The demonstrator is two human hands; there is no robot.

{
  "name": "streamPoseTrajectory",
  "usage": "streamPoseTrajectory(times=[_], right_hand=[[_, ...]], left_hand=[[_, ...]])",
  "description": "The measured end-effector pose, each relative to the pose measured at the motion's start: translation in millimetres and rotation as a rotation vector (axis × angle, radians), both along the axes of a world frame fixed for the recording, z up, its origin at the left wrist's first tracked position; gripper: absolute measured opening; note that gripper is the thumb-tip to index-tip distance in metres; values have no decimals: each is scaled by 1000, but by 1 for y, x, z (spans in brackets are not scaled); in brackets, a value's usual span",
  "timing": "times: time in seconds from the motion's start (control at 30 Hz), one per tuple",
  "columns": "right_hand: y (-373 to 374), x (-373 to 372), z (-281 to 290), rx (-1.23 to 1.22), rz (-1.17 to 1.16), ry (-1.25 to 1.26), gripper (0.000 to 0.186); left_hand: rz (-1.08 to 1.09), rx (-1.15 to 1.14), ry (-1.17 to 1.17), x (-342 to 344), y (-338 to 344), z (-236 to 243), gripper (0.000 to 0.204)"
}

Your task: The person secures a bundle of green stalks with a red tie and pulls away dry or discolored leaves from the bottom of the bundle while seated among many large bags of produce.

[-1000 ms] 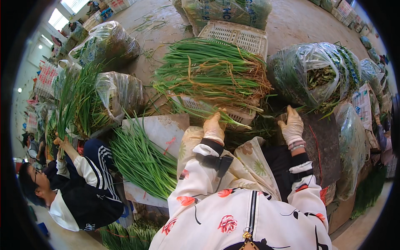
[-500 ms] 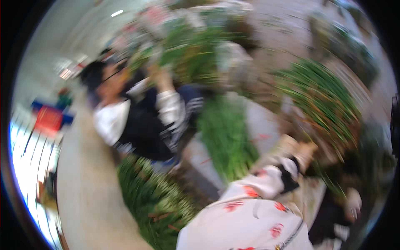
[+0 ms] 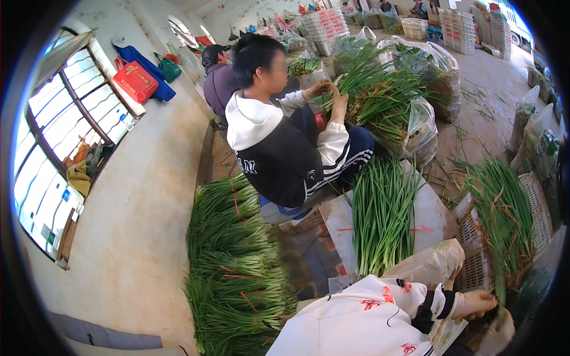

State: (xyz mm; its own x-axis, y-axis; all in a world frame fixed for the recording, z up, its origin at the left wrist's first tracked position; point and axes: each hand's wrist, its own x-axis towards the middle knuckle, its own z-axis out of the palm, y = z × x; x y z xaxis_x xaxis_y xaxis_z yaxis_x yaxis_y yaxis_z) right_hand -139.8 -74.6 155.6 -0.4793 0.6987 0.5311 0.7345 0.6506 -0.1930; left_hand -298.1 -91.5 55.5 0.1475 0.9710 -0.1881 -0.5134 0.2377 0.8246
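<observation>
At the lower right, my left hand (image 3: 475,304) is closed with its fingertips pinched on a few long chives (image 3: 500,288). My right hand (image 3: 500,333) is just below and beside it, smeared by motion, so its fingers are hard to make out. A loose heap of chives (image 3: 499,207), with some brown leaves and stems, lies on a white plastic crate (image 3: 537,202) beyond my hands. To the left of my arm, a neat pile of cleaned chives (image 3: 385,216) rests on a grey board (image 3: 433,207).
Tied chive bundles (image 3: 237,267) line the floor along the wall at left. A co-worker (image 3: 270,130) sits close ahead, both hands in another chive heap (image 3: 380,89). Bagged greens (image 3: 436,71) and stacked white crates (image 3: 325,29) stand farther back.
The view has swung and steadied; the scene is sharper and my hands now appear lower and farther right. The co-worker still has both hands at the heap of chives.
</observation>
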Motion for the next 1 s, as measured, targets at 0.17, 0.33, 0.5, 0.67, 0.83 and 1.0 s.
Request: streamPoseTrajectory(times=[0.17, 0.33, 0.5, 0.67, 0.83, 1.0], right_hand=[[7, -71, -46, -161, 176, 20, 13], [18, -51, -42, -767, -27, 408, 12], [33, 12, -54, -126, -116, -345, 19], [27, -45, -53, -921, 48, 679, 22], [28, -95, -73, -1399, 57, 789, 16], [41, -45, -95, -1098, -68, 1270, 21]], left_hand=[[335, 50, 51, -66, -3, 43, 20], [458, 25, -329, -138, 1, -22, 25], [311, -29, -238, -123, 3, 9, 38], [124, -5, -275, -95, 12, -18, 42], [127, -40, -327, -99, 10, -34, 43], [202, -108, -456, -109, 11, -38, 46]])
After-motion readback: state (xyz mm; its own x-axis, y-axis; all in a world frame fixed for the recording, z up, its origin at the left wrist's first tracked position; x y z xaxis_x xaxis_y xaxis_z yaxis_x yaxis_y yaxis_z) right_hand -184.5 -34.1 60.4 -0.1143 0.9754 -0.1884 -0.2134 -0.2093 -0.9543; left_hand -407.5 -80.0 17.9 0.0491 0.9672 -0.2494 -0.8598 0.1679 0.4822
